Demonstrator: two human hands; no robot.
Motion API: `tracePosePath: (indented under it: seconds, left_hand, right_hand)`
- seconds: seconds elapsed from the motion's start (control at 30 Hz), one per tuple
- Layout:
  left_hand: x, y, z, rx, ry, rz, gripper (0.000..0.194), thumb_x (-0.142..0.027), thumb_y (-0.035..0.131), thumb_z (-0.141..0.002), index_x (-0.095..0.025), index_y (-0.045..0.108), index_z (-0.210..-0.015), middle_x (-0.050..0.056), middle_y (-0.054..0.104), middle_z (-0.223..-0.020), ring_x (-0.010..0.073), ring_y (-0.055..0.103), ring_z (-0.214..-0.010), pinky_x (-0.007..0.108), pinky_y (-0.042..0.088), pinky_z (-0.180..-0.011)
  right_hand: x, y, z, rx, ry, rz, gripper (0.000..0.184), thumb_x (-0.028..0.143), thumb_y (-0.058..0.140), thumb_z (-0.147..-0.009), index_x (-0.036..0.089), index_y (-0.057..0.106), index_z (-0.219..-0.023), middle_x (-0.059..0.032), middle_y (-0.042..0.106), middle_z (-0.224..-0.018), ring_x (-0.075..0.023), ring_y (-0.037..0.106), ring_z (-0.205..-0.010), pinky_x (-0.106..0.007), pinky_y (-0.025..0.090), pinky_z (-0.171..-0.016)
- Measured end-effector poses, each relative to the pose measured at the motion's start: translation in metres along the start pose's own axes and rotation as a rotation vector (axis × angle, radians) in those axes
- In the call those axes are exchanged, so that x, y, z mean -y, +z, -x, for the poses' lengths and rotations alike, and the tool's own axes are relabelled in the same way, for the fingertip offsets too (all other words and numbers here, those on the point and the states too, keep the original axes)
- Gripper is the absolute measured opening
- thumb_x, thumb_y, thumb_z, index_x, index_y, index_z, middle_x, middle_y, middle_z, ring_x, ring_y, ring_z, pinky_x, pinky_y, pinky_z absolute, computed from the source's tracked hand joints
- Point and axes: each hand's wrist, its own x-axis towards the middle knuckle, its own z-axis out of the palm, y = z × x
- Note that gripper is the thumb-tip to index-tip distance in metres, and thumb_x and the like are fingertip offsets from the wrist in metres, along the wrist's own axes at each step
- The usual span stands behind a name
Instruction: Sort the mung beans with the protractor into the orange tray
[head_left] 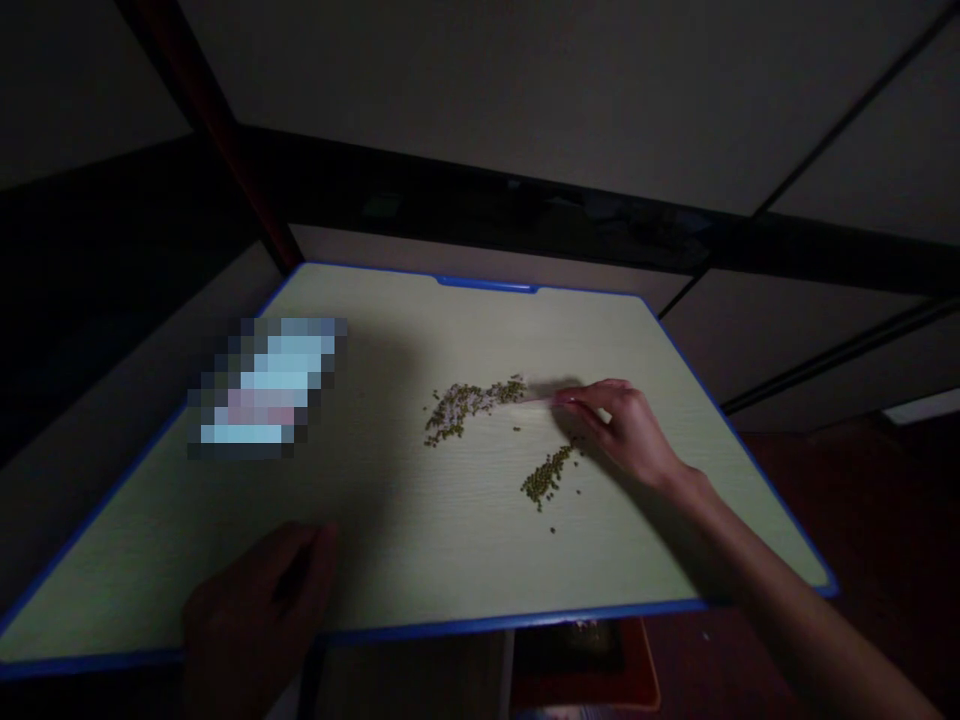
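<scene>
A mixed heap of small green beans and white grains (469, 405) lies mid-table on the pale board with a blue rim (487, 286). A second small heap of green beans only (547, 475) lies to its right and nearer me. My right hand (626, 430) rests on the board between the two heaps, fingers stretched out and pointing left, fingertips close to the mixed heap's right end. My left hand (255, 610) lies in shadow at the board's near edge, fingers loosely curled over the rim; nothing shows in it.
A blurred pale blue and pink object (266, 390) lies on the board's left part. A few stray beans (553, 530) lie near the green heap. Beyond the board are dark frames and pale wall panels. A red-edged thing (585, 660) sits below the near edge.
</scene>
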Motion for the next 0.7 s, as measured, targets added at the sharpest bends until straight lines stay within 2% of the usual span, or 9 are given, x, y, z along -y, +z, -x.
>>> tracePosePath:
  seconds: [0.23, 0.37, 0.7]
  left_hand:
    - [-0.002, 0.0, -0.003, -0.013, 0.038, -0.033, 0.034, -0.035, 0.036, -0.091, -0.019, 0.051, -0.065, -0.005, 0.054, -0.052, 0.0046, 0.049, -0.041, 0.013, 0.035, -0.042]
    - [-0.003, 0.001, -0.001, 0.005, 0.022, -0.041, 0.033, -0.035, 0.035, -0.092, -0.02, 0.05, -0.066, -0.006, 0.053, -0.052, 0.0052, 0.05, -0.042, 0.015, 0.036, -0.042]
    - [-0.002, -0.002, -0.001, 0.009, 0.023, -0.016, 0.035, -0.037, 0.036, -0.091, -0.02, 0.05, -0.065, -0.006, 0.053, -0.051, 0.0043, 0.049, -0.04, 0.013, 0.035, -0.041]
  right_hand:
    - [0.003, 0.001, -0.002, 0.1, -0.149, 0.039, 0.03, 0.018, 0.043, -0.089, 0.02, 0.071, -0.1, -0.0046, 0.075, -0.084, -0.0201, 0.066, -0.076, -0.04, 0.046, -0.074]
    - [0.01, 0.0, 0.015, 0.157, -0.214, 0.024, 0.034, 0.011, 0.043, -0.086, 0.025, 0.068, -0.106, -0.0025, 0.074, -0.095, -0.0196, 0.066, -0.085, -0.042, 0.043, -0.081]
    - [0.024, -0.005, 0.057, 0.129, -0.292, 0.027, 0.036, 0.009, 0.044, -0.09, 0.027, 0.061, -0.116, -0.0032, 0.073, -0.104, -0.0195, 0.067, -0.089, -0.042, 0.04, -0.084]
